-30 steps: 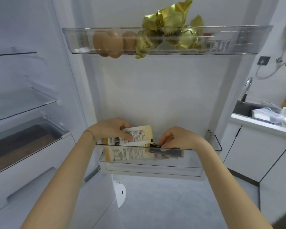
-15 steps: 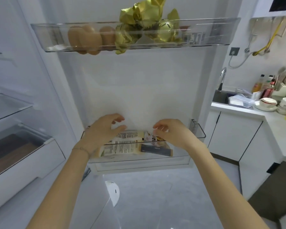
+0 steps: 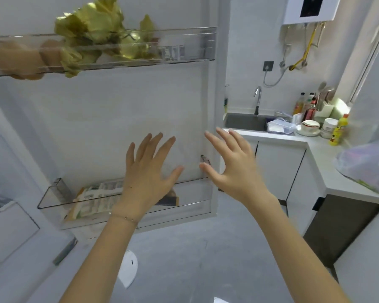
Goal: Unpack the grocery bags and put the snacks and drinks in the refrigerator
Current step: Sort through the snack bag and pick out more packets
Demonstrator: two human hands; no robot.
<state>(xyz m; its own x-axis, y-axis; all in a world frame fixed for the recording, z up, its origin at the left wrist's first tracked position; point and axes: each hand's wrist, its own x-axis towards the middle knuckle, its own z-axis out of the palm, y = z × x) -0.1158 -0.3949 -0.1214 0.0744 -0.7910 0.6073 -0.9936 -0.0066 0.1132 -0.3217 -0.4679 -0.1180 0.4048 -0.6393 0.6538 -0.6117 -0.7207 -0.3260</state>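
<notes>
Both your hands hover in front of the open refrigerator door point(image 3: 129, 110). Your left hand point(image 3: 149, 171) has its fingers spread straight and holds nothing. Your right hand point(image 3: 232, 169), at its 3 o'clock, is also splayed and empty, with the fingers slightly bent. The snack packet point(image 3: 96, 197) lies in the lower door bin point(image 3: 53, 193), at 8 o'clock from your left hand. A dark packet point(image 3: 169, 199) sits beside it, partly hidden by your wrist. At 11 o'clock, the upper door bin point(image 3: 184, 47) holds blurred brown eggs point(image 3: 15, 57) and a crumpled gold wrapper point(image 3: 101, 25). A grocery bag point(image 3: 363, 162) rests on the counter point(image 3: 315, 149) at 3 o'clock.
</notes>
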